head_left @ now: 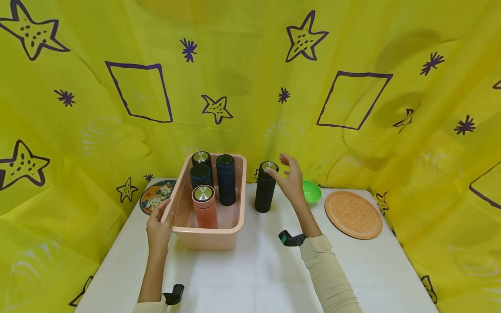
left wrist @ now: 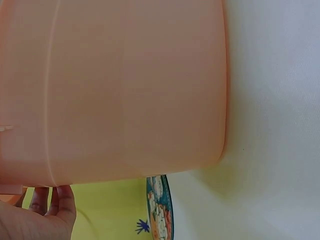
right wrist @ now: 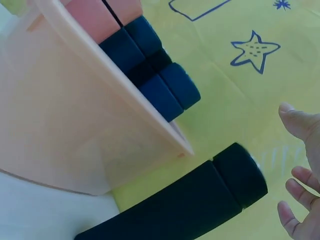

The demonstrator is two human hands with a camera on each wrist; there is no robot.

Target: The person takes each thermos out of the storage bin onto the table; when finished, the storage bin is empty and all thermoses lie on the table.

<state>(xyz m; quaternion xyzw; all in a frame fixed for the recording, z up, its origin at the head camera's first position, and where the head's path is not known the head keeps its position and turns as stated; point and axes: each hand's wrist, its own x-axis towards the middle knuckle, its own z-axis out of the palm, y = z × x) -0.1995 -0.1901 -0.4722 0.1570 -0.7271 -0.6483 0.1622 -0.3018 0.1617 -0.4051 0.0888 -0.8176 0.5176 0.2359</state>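
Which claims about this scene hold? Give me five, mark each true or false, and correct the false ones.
1. The left hand holds the bin. True.
2. A pink bottle stands in the bin. True.
3. Every bottle in view is inside the bin. False: a black bottle stands outside it.
4. Both hands are holding something. False: the right hand holds nothing; the right wrist view shows a gap between it and the black bottle.
5. In the head view, the green bowl is left of the orange disc. True.

Five bottles (one pink), one bin, one bowl
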